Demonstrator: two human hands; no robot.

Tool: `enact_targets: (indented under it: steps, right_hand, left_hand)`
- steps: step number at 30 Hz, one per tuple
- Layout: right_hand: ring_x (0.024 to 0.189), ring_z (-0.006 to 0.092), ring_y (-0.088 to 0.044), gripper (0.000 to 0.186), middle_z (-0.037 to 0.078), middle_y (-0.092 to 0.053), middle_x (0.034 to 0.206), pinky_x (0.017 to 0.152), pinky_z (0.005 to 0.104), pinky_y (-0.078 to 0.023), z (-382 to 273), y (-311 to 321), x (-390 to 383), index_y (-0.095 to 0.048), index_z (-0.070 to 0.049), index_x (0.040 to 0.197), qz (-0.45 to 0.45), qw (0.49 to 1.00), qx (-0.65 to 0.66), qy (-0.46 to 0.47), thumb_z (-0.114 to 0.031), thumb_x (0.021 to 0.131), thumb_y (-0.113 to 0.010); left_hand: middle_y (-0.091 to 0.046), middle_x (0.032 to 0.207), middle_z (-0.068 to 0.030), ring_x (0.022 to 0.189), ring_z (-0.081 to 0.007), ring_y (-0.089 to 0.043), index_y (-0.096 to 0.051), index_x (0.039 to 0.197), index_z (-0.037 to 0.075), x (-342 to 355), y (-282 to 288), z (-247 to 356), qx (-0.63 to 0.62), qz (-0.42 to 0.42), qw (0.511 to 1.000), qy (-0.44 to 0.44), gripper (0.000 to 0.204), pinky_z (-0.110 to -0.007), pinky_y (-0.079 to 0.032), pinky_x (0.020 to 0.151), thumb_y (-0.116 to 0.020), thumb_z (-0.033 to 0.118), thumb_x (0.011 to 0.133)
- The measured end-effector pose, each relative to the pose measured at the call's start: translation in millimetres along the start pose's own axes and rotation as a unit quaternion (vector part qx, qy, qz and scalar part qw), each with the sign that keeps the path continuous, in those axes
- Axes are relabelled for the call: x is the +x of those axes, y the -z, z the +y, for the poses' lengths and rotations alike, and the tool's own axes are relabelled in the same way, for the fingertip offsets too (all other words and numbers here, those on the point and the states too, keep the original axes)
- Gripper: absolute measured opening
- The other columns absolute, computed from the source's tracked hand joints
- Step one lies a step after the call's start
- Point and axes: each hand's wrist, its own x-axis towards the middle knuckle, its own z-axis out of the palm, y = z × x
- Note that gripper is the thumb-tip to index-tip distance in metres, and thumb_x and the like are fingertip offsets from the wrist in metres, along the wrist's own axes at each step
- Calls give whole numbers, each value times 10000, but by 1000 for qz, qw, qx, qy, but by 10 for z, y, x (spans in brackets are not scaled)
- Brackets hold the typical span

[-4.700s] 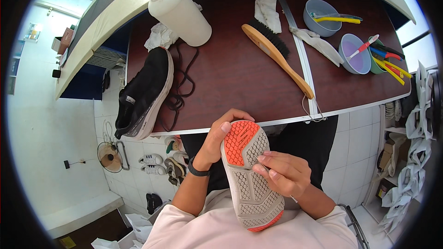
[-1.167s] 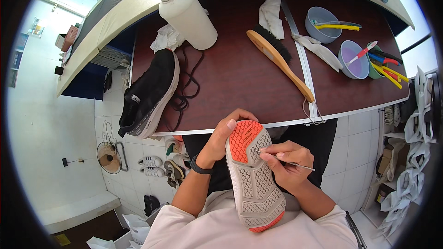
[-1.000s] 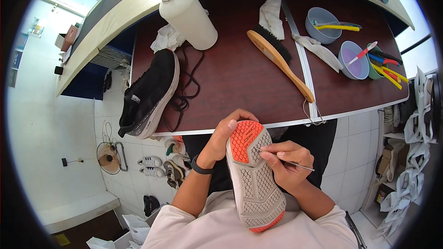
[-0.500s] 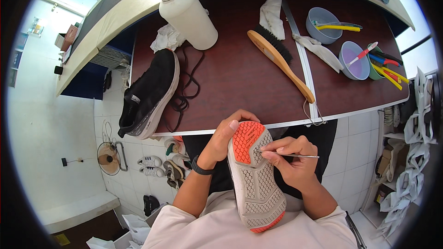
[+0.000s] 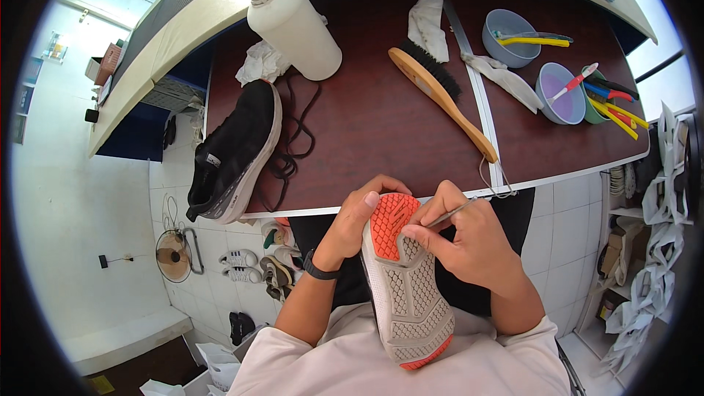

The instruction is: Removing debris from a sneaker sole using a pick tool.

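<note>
Saw on my feed: left hand (image 5: 353,226), fingers half-curled, gripped pale mesh shoe with grey-orange rubber sole (image 5: 412,301); right hand (image 5: 473,240), fingers pinched together, held thin silver metal tool (image 5: 456,210) over shoe's far end.

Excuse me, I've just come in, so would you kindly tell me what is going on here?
A person is holding a shoe in the left hand, its sole facing up. The right hand grips a thin metal tool at the sole, beside the orange patch; the fingers hide the tool's tip. On the table, a black shoe is at the left end, a wooden brush lies farther right, and a bowl of purple liquid sits beyond that.
</note>
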Motion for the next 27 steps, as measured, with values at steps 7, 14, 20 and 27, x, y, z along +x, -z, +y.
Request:
enact_targets:
  steps: [7, 14, 20, 27]
  right_hand:
    - [568, 233, -668, 270, 115, -690, 759, 523, 299, -530, 36, -163, -128, -483, -34, 933, 71, 989, -63, 114, -51, 892, -749]
    - [745, 154, -712, 347, 203, -726, 881, 635, 267, -568, 414, -429, -460, -430, -58, 968, 290, 917, 269, 45, 31, 887, -755]
    - [737, 175, -720, 339, 187, -737, 864, 652, 276, -555, 369, -454, -381, -464, -50, 948, 262, 950, 154, 76, 20, 861, -784]
    - [732, 169, -702, 382, 177, -716, 807, 660, 299, -550, 579, -525, -468, -444, -52, 869, 277, 944, 177, 32, 37, 818, -812]
  left_hand:
    - [-661, 1107, -155, 1029, -209, -634, -596, 1175, -59, -68, 19, -23, -10, 3, 1000, -18, 665, -332, -487, 917, -336, 537, 1034]
    - [-660, 1112, -160, 1025, -204, -633, -592, 1180, -67, 43, 33, -72, -23, -5, 1000, -17, 672, -324, -489, 919, -342, 539, 1030]
    - [-663, 1111, -161, 1037, -200, -632, -597, 1181, -62, 63, 58, 18, -36, -5, 999, -30, 674, -325, -490, 920, -356, 547, 1023]
    - [-664, 1146, -129, 1092, -192, -612, -613, 1190, -37, 15, 31, -179, -84, -17, 996, -14, 589, -340, -459, 994, -420, 496, 1032]
